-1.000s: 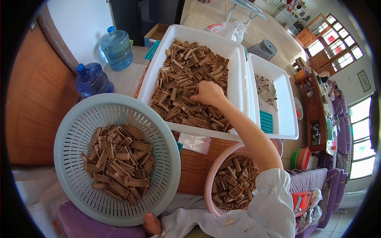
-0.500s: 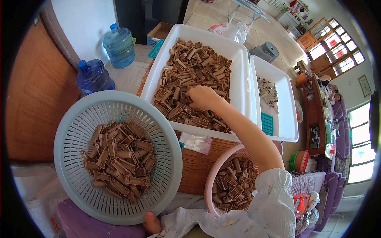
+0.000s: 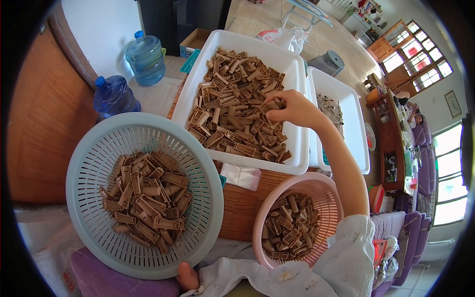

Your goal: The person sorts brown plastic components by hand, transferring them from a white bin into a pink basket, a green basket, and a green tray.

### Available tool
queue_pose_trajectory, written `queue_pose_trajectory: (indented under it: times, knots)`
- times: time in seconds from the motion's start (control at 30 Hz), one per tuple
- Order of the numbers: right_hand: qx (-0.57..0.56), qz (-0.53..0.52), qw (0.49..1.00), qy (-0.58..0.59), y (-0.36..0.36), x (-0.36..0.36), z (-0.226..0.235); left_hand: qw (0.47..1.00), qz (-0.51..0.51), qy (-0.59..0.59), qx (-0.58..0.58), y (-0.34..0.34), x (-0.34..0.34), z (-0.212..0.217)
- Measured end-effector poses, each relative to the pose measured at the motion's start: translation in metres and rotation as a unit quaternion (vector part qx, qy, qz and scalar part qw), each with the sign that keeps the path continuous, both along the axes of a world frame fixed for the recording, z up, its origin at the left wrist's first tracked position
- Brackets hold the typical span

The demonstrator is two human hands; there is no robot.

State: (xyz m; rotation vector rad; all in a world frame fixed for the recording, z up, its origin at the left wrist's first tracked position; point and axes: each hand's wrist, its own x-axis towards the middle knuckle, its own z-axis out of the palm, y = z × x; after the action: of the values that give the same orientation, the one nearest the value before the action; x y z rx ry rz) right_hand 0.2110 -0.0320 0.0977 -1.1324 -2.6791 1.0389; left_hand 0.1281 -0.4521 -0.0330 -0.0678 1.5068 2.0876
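Note:
My right hand (image 3: 296,110) is over the right side of a large white tub (image 3: 300,148) heaped with brown plastic pieces (image 3: 232,106). Its fingers are closed on a brown plastic piece (image 3: 278,103); whether there is more than one, I cannot tell. On my lap side, at the left, a grey-blue plastic basket (image 3: 79,163) holds more of these trough-shaped pieces. The thumb of my left hand (image 3: 187,277) lies against that basket's near rim, while the other fingers are hidden. Near my right forearm, a pink basket (image 3: 324,198) contains similar pieces.
A second white tub (image 3: 357,133) with small pale parts stands to the right. Clear plastic bags (image 3: 240,176) lie on the wooden table (image 3: 237,213) between the baskets. Two blue water jugs (image 3: 146,59) stand on the floor by the door at the left.
My right hand has risen out of the heap and moved right, with a brown plastic piece in its fingers. My left hand stays at the grey-blue basket's rim.

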Motion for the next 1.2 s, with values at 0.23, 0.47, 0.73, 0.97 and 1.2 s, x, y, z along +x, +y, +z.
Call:
queue_pose_trajectory:
  times: [0.23,0.47,0.73,0.97,1.2]
  knots:
    - [-0.192,-0.033,0.979,0.063,-0.041,0.07,0.048,0.999,-0.03,-0.003,-0.046,0.006,-0.007,0.015]
    - [-0.1,0.318,0.939,-0.088,-0.11,0.125,0.043,0.999,-0.04,0.019,-0.024,0.011,-0.009,0.016]
    - [0.017,0.116,0.992,-0.05,-0.062,0.065,0.009,0.997,-0.031,-0.012,-0.076,-0.044,-0.002,-0.065]
    - [0.385,0.215,0.892,-0.095,-0.003,0.003,-0.081,0.998,-0.028,-0.04,-0.049,0.005,-0.004,0.016]
    - [0.357,0.293,0.877,-0.132,0.007,-0.014,-0.082,1.0,0.003,-0.003,-0.021,-0.002,0.001,-0.002]
